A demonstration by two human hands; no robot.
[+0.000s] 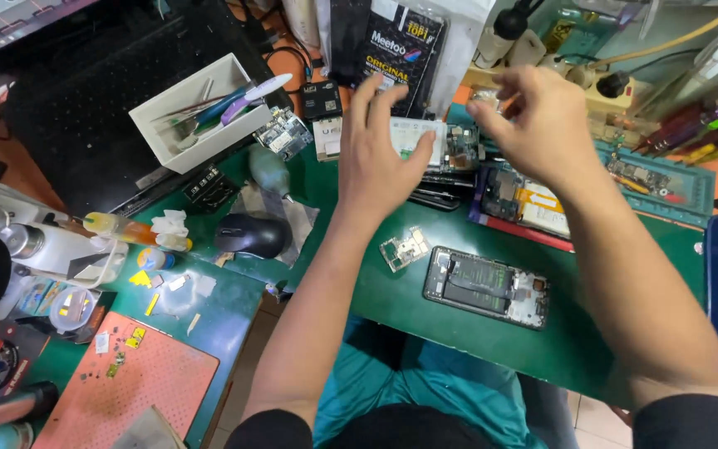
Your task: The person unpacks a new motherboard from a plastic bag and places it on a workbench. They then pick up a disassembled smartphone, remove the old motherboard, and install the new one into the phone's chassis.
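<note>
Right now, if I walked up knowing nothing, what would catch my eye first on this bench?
Probably the two hands raised over the middle of the green mat: the left hand spread above a small white card, the right hand pinching something too small to make out. Next, the opened phone lying with its insides showing, just in front of them, and the black computer mouse to the left.
</note>
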